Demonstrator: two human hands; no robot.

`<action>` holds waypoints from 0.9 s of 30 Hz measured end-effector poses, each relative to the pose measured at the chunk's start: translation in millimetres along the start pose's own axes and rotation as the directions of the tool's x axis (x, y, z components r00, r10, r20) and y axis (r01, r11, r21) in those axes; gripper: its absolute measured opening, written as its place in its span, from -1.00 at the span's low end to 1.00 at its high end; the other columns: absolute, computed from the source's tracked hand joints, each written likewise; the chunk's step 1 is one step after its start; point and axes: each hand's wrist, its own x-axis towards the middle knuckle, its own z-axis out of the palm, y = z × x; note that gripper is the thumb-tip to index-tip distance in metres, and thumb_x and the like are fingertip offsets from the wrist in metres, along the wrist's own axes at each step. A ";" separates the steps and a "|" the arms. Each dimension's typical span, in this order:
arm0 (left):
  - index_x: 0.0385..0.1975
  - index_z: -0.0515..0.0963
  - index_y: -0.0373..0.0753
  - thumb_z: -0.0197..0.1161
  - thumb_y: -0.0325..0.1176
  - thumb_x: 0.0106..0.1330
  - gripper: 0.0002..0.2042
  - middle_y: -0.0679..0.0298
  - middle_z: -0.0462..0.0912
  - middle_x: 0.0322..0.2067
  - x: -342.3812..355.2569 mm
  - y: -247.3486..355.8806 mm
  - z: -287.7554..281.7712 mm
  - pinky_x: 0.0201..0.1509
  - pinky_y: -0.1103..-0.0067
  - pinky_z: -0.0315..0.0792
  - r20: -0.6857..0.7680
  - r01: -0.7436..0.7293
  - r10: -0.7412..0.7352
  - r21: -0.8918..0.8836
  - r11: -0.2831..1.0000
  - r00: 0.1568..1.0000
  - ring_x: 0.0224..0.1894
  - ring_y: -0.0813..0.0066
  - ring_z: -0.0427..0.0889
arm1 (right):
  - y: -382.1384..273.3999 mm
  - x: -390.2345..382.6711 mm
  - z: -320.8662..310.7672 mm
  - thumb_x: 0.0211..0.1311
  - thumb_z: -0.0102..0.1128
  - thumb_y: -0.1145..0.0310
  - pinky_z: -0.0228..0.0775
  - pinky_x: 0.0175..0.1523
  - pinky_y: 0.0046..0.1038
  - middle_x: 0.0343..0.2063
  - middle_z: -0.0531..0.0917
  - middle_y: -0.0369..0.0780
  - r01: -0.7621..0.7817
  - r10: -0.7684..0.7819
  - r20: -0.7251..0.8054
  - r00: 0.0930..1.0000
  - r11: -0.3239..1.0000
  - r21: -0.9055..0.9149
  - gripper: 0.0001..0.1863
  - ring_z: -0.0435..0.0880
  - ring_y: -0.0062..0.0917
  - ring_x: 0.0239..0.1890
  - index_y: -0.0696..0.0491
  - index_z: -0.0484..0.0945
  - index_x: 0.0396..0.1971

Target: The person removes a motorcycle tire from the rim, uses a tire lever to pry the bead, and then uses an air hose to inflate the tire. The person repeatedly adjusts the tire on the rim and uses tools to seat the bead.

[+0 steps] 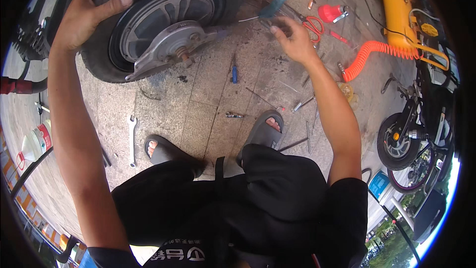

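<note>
My left hand (82,20) is wrapped over the side of a black tyre (98,60), with the thumb lying along the rubber and the other fingers partly hidden. The tyre sits on a grey spoked hub wheel (171,7), whose metal arm (161,52) carries a threaded axle with a nut (185,58). To the right of the wheel, my right hand (293,40) is closed, thumb against fingers. A thin light rod (248,19) runs up to its fingertips, and a teal piece (272,6) lies just beyond. What the fingers grip is unclear.
Red-handled scissors (313,29), a red funnel-shaped container (331,13), a blue-handled screwdriver (234,73) and a wrench (132,141) lie on the paving. An orange coiled hose (369,54) joins a yellow air compressor (398,12). Further right stands a small-wheeled vehicle (396,139).
</note>
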 end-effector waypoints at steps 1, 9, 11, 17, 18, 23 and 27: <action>0.26 0.44 -0.54 0.58 0.17 0.01 -0.02 -0.13 0.69 0.01 1.2 -1.6 -0.3 0.23 0.37 0.53 -0.025 -0.011 0.010 -0.014 1.000 1.000 0.05 0.07 0.72 | 26.3 -29.6 1.2 0.36 0.33 0.21 0.60 -0.08 -0.40 -0.24 0.78 -0.08 -0.105 0.105 0.010 0.994 0.993 -0.048 -0.65 0.79 -0.39 -0.23 0.12 0.64 0.01; 0.35 0.31 -0.59 0.55 0.05 0.09 -0.02 -0.18 0.61 0.12 5.9 -4.5 -1.5 0.33 0.39 0.41 0.017 0.088 -0.087 -0.073 0.993 0.996 0.16 0.11 0.64 | 154.3 -195.8 -2.9 0.36 0.26 0.32 0.59 -0.02 -0.36 -0.26 0.78 -0.07 -0.607 0.554 -0.412 0.724 0.795 0.003 -0.77 0.80 -0.32 -0.19 0.10 0.69 -0.09; 0.35 0.31 -0.59 0.54 0.03 0.09 -0.03 -0.18 0.60 0.13 6.6 -5.3 -1.8 0.34 0.39 0.40 -0.016 0.073 -0.074 -0.068 0.995 0.997 0.17 0.11 0.63 | 163.0 -205.3 -9.9 0.36 0.24 0.32 0.59 -0.01 -0.35 -0.27 0.78 -0.07 -0.647 0.615 -0.439 0.655 0.756 0.094 -0.77 0.80 -0.32 -0.18 0.09 0.69 -0.09; 0.34 0.33 -0.57 0.54 -0.03 0.13 -0.10 -0.09 0.59 0.15 5.3 -5.9 -4.7 0.41 0.42 0.30 0.001 0.094 -0.095 -0.136 0.986 0.995 0.21 0.16 0.56 | 165.5 -125.7 -19.4 0.32 0.23 0.32 0.57 0.04 -0.18 -0.16 0.76 -0.03 -0.495 0.408 -0.375 0.832 0.851 -0.173 -0.76 0.75 -0.11 -0.08 0.03 0.68 -0.07; 0.34 0.33 -0.57 0.54 -0.03 0.13 -0.09 -0.09 0.58 0.16 4.7 -6.1 -4.9 0.41 0.41 0.30 -0.006 0.092 -0.094 -0.132 0.987 0.996 0.22 0.16 0.56 | 163.9 -101.6 -17.6 0.31 0.23 0.32 0.57 0.05 -0.16 -0.14 0.76 -0.04 -0.419 0.331 -0.351 0.876 0.882 -0.215 -0.74 0.74 -0.10 -0.07 0.02 0.68 -0.05; 0.34 0.32 -0.60 0.56 -0.01 0.10 -0.06 -0.12 0.56 0.18 4.0 -7.7 -5.8 0.41 0.40 0.28 -0.020 0.096 -0.098 -0.105 0.990 0.995 0.23 0.16 0.54 | 146.2 4.8 0.9 0.26 0.24 0.33 0.44 0.28 -0.15 0.09 0.65 -0.10 -0.290 0.181 -0.261 0.948 0.829 -0.479 -0.64 0.58 -0.14 0.20 0.01 0.63 0.06; 0.32 0.32 -0.62 0.57 -0.05 0.08 -0.07 -0.12 0.56 0.17 0.8 -6.9 -6.3 0.39 0.40 0.30 -0.029 0.088 -0.091 -0.102 0.991 0.995 0.23 0.17 0.53 | 131.7 43.7 19.3 0.25 0.27 0.27 0.32 0.37 -0.04 0.22 0.54 -0.12 -0.289 0.331 -0.062 0.941 0.699 -0.654 -0.55 0.46 -0.16 0.31 0.01 0.56 0.14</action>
